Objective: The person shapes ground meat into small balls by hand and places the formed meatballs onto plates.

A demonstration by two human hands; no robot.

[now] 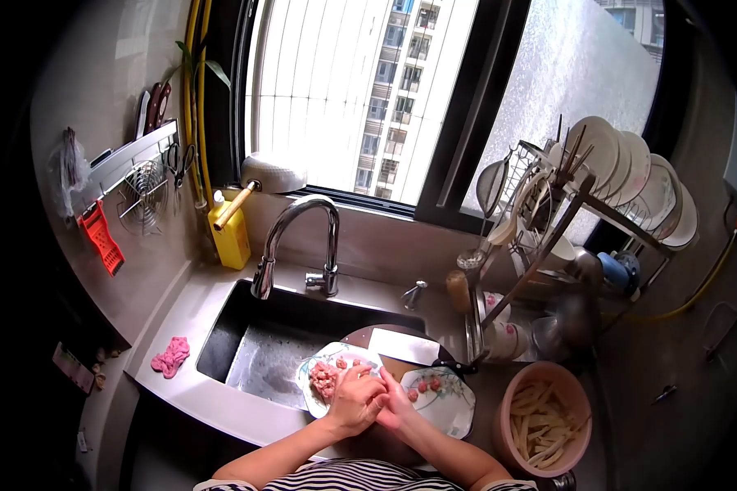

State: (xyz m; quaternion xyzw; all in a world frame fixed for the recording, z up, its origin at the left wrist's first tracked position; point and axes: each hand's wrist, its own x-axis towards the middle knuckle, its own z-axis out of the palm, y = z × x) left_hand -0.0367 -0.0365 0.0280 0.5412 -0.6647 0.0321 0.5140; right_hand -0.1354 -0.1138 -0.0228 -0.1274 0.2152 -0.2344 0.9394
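Both hands [357,401] tog., nr plate [332,352] w/ raw meat [323,382].

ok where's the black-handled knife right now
In the head view, the knife lies just beyond the right hand, near the right end of the sink, its black handle pointing right.

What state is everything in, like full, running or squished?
Left plate: holding chopped meat
Right plate: holding small meatballs
Knife: lying flat
Tub: uncovered, holding pale strips
Tap: no flow showing
Sink: looks wet
Rack: loaded with dishes
Yellow bottle: upright
Pink cloth: crumpled
Scissors: hanging
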